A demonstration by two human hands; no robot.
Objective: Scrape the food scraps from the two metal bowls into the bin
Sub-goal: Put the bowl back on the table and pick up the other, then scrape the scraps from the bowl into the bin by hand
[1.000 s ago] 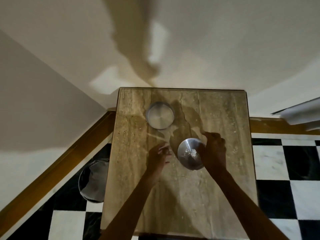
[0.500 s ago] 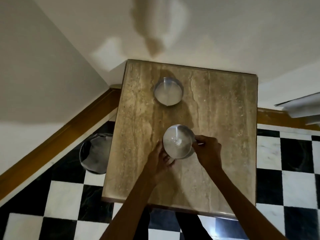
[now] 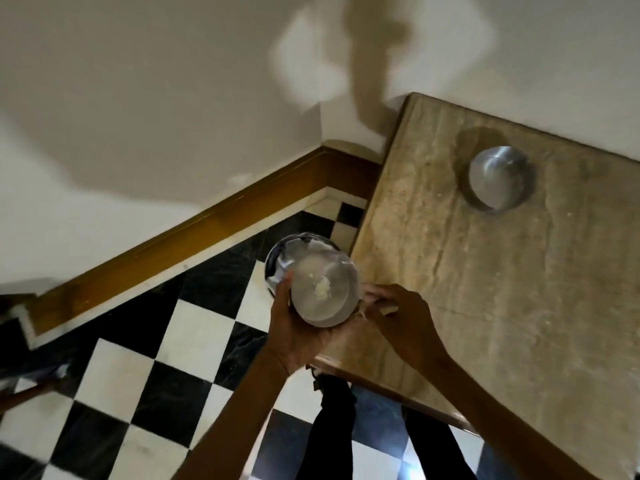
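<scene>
A metal bowl with a small white clump of food scraps inside is held in the air at the table's left edge, partly over the bin on the floor. My left hand cups this bowl from below and from its left side. My right hand touches the bowl's right rim with its fingers curled; whether it grips is blurred. A second metal bowl stands on the beige stone table at the far side. The bin, lined with a pale bag, is mostly hidden behind the held bowl.
The floor is black and white checkered tile. A brown skirting board runs along the white wall behind the bin. My dark trouser legs show below the table's near edge.
The bowl with scraps has been lifted off the table and carried left, over the bin. Both hands moved left with it, and the camera swung left.
</scene>
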